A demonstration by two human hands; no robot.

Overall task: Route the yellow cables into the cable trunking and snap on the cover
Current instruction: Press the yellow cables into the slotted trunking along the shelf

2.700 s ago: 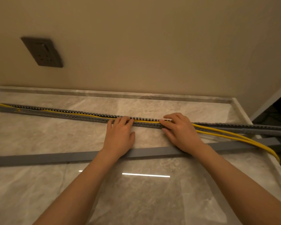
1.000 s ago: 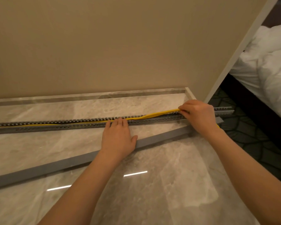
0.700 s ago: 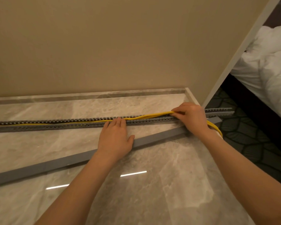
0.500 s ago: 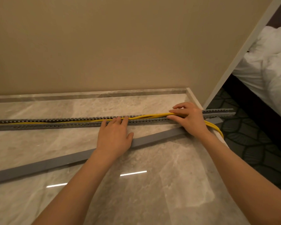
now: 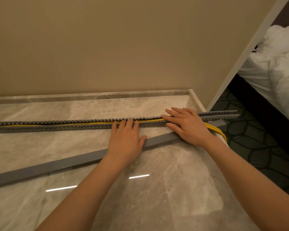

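Both left hand (image 5: 125,140) and right hand (image 5: 188,127) lay straight fingers (image 5: 172,120) on yellow cables (image 5: 153,121), seemingly inside trunking (image 5: 57,125).

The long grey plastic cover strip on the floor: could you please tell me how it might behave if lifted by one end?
The long grey plastic cover strip is slender, so it would probably sag and feel light. It lies straight, suggesting some stiffness. On the glossy marble floor it would likely slide easily.

The marble floor (image 5: 157,205) bears the slotted grey trunking (image 5: 57,126) and, nearer, its loose grey cover (image 5: 73,161).
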